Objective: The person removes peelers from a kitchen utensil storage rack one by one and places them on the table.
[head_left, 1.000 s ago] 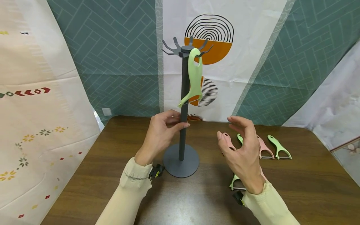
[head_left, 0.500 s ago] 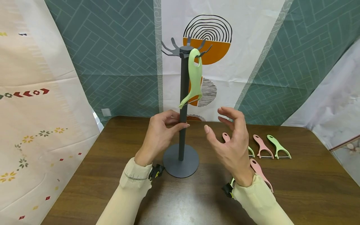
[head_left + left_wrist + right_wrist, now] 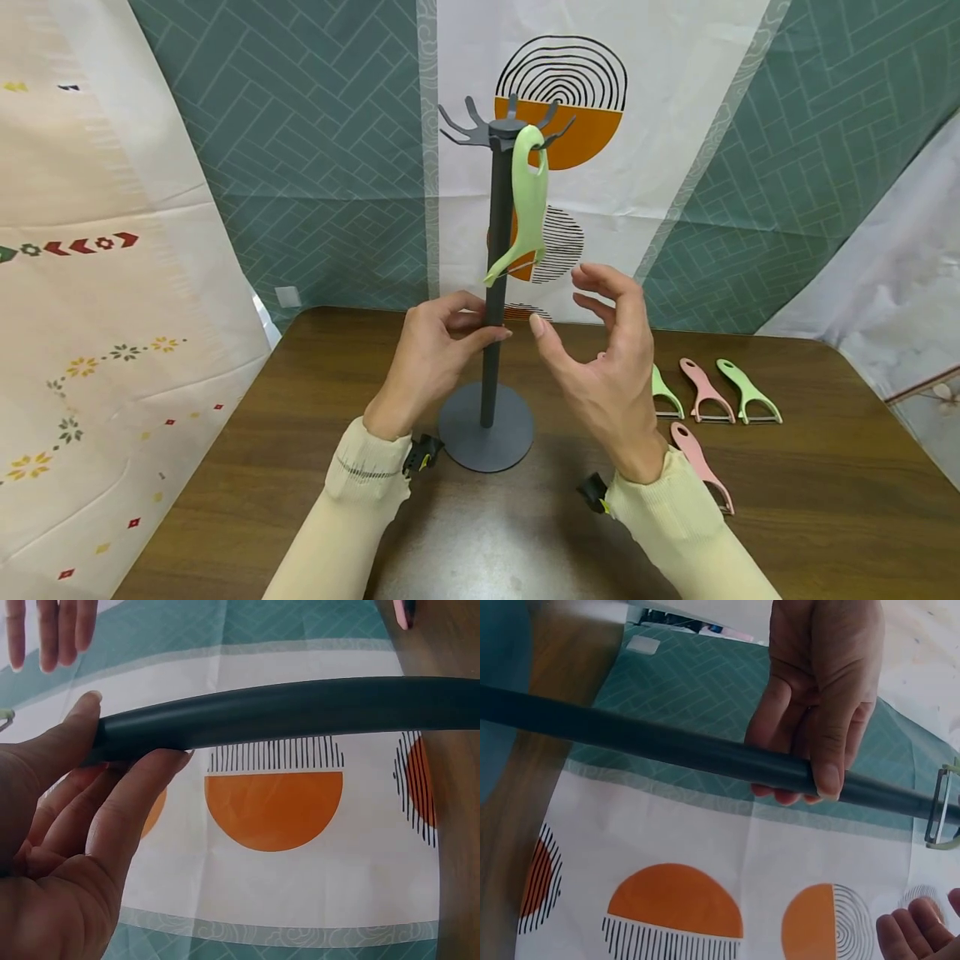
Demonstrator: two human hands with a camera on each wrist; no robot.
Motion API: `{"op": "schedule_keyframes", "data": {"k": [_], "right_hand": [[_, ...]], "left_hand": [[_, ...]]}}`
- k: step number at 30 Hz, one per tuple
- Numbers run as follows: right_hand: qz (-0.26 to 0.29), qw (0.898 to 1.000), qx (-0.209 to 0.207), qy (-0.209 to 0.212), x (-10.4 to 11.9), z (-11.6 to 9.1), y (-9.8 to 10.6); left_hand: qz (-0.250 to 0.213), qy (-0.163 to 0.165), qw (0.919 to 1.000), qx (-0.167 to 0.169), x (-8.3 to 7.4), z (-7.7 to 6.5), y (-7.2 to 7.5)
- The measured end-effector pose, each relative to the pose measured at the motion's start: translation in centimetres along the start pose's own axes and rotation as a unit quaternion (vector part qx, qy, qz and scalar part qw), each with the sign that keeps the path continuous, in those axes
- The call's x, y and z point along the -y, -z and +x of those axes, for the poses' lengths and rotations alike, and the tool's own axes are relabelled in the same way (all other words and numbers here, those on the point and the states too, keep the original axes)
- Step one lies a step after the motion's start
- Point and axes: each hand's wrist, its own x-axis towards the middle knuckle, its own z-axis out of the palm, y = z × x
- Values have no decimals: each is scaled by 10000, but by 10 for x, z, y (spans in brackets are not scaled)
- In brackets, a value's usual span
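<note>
My left hand pinches the dark pole of a rack stand between thumb and fingers, about midway up. In the left wrist view, the thumb lies on one side of the pole and the fingers on the other. From one of the stand's top hooks hangs a light green peeler, its blade end low and beside the pole. My right hand is in the air right of the pole, fingers loosely curved and thumb apart, holding nothing. The right wrist view catches its fingertips and the peeler's blade.
On the brown table at right lie several peelers, among them a pink one, a green one and a nearer pink one. My right hand and forearm cover others. Patterned cloth hangs behind the table.
My right hand has moved left and upward, from above the peelers toward the stand. The left hand keeps its grip on the pole, and the hanging peeler stays on its hook.
</note>
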Motion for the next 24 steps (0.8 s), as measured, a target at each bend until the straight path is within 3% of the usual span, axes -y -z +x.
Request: {"op": "schedule_keyframes", "data": {"k": [10, 24], "right_hand": [[142, 9999, 54, 46, 6, 8, -11], [507, 9987, -11, 74, 17, 18, -31]], "left_hand": [[64, 245, 9996, 161, -3, 2, 3], [331, 326, 9987, 197, -4, 2, 4]]}}
